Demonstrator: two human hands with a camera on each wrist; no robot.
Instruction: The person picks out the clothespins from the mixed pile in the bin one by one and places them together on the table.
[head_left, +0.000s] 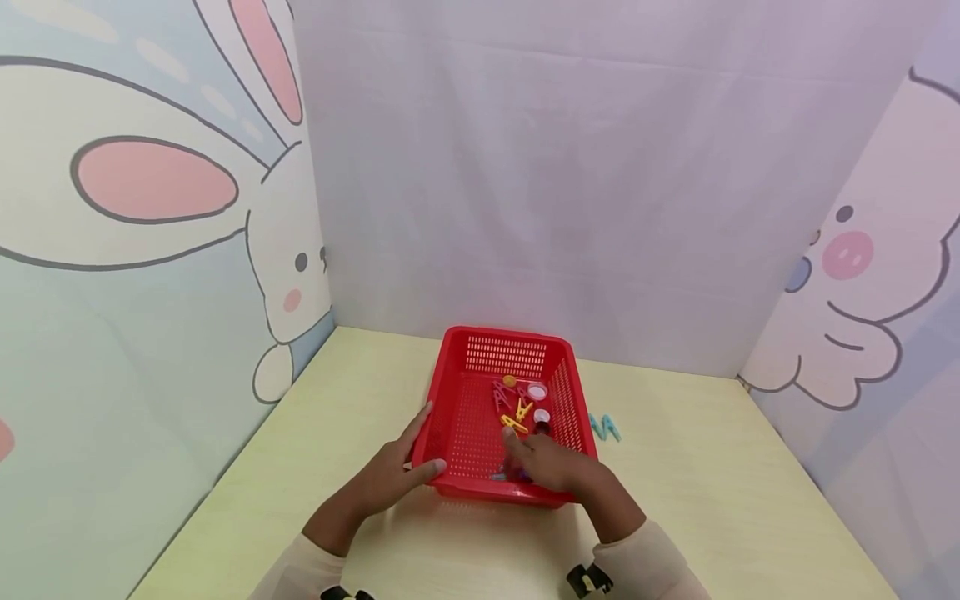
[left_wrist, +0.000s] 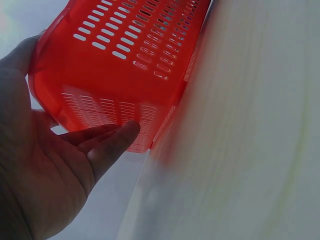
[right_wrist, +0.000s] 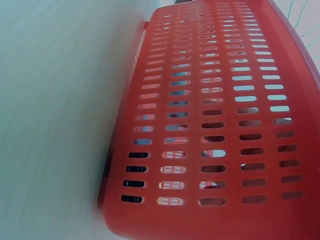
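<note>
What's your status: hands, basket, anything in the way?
Left hand on the red basket's near-left corner. Right hand inside, grip hidden. Yellow clothespins and caps inside; two light-blue clothespins outside, right. No obstruction visible.

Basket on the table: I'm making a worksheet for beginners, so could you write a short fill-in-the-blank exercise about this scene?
1. The basket is coloured ____.
2. The right hand reaches into the basket while the ____ hand is at its edge.
3. In the head view, the turquoise clips on the table lie to the basket's ____.

Missing words: red; left; right.
</note>
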